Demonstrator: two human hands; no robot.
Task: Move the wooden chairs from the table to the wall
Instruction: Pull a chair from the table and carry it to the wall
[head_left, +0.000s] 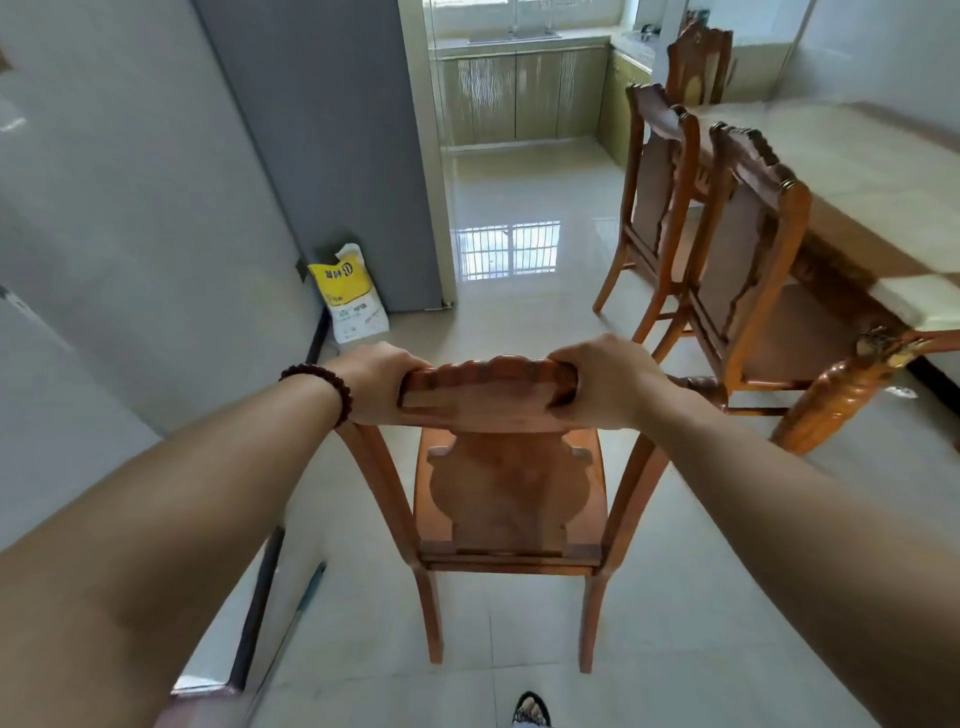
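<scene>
A wooden chair stands in front of me, its back toward me, on the tiled floor between the wall and the table. My left hand grips the left end of its carved top rail, and my right hand grips the right end. Two more wooden chairs are pushed in along the near side of the dining table at the right. A third chair stands at the table's far end. The grey wall runs along my left.
A yellow and white sack leans in the wall corner ahead on the left. A carved table leg stands close to the right of the held chair. Kitchen cabinets lie beyond a doorway. My foot shows at the bottom edge.
</scene>
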